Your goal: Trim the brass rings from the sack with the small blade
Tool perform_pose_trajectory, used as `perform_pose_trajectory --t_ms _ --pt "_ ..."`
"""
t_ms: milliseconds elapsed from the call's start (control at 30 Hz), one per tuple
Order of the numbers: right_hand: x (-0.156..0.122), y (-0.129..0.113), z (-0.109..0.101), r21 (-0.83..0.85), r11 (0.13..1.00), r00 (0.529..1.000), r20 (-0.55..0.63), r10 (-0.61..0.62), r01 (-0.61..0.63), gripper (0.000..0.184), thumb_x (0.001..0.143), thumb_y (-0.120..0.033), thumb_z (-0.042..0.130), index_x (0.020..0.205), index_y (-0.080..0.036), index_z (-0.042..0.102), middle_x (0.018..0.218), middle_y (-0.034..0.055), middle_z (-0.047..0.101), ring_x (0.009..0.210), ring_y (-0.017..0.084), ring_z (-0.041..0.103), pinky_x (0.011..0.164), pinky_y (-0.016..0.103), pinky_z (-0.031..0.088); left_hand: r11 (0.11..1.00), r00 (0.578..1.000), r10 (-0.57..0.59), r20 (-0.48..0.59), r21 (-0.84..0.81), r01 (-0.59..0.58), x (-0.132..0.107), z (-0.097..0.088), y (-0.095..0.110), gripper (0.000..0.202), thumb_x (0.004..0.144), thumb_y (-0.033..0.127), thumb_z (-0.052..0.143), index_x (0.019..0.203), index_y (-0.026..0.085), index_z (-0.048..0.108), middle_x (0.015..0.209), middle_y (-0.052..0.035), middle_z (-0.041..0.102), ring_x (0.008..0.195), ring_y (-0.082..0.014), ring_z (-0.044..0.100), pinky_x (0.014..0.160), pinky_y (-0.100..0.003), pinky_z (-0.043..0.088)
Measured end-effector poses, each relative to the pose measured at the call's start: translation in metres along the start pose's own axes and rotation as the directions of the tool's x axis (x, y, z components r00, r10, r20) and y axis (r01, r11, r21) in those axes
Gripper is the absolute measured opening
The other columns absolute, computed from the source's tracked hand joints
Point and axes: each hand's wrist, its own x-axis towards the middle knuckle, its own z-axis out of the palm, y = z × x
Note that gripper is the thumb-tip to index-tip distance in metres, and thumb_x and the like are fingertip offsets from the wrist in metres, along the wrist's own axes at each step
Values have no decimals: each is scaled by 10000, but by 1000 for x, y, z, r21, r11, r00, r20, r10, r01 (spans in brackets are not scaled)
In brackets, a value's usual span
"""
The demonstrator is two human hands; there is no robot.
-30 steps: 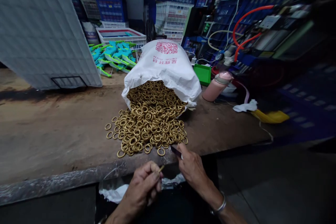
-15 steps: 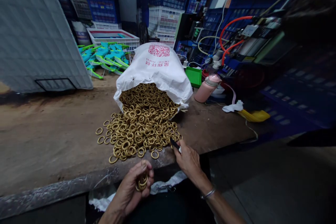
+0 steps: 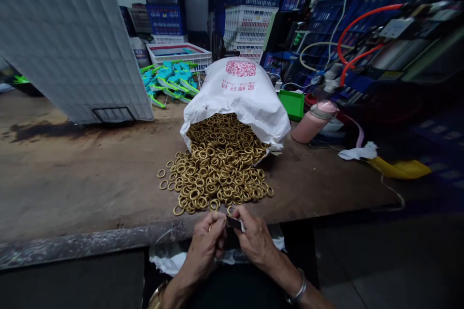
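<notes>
My left hand (image 3: 206, 240) is closed at the table's front edge. A bit of a gold ring shows at its fingertips; the rest of its grip is hidden. Close beside it, my right hand (image 3: 256, 241) is wrapped around a small dark-bladed tool (image 3: 235, 223) with a whitish part near the fingers. The blade points left and reaches the left fingertips. Just beyond both hands lies a heap of gold rings (image 3: 217, 181). They spill from the mouth of a white woven sack (image 3: 241, 89) with red print, lying on its side.
The brown worktable (image 3: 90, 188) has a plastic-wrapped front edge. Left stands a grey padded panel (image 3: 90, 48); behind it are turquoise-and-green plastic parts (image 3: 174, 79). At right are a pink bottle (image 3: 313, 123), a green tray (image 3: 292, 105) and a machine with red hoses (image 3: 362, 63). Stacked crates (image 3: 250, 24) stand behind.
My right hand has moved the dark blade from the heap's right edge to my left fingertips. My left hand has turned and risen, hiding the rings seen in its palm. The view has swung left.
</notes>
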Motion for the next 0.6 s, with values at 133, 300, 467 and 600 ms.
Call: perform_pose_trajectory --t_ms 133,300,467,600 --pt "8 -9 4 213 970 993 66 101 -113 169 833 -334 356 739 -208 418 607 -39 482 559 107 469 547 206 356 996 998 40 -38 82 -36 2 -4 0 324 672 448 634 723 162 490 454 88 389 336 -17 268 335 -142 181" --pt "16 -15 1 314 922 971 147 191 -229 280 830 -396 344 648 -195 415 572 -42 456 571 106 446 565 220 358 982 996 86 7 168 -86 2 -5 2 314 687 449 616 677 161 490 467 77 411 325 -12 253 323 -153 163" --pt "18 -15 1 336 910 969 130 209 -241 260 811 -385 389 647 -189 437 583 -45 449 583 102 432 564 215 349 994 996 -10 86 107 1 1 -5 2 326 732 472 554 669 170 449 484 70 425 330 -21 285 326 -145 176" --pt "17 -12 3 383 891 969 147 200 -242 245 814 -367 394 654 -190 449 586 -47 449 584 98 427 571 210 350 999 994 -45 96 27 42 0 -4 3 328 725 482 560 710 169 461 505 67 435 344 -23 280 328 -141 164"
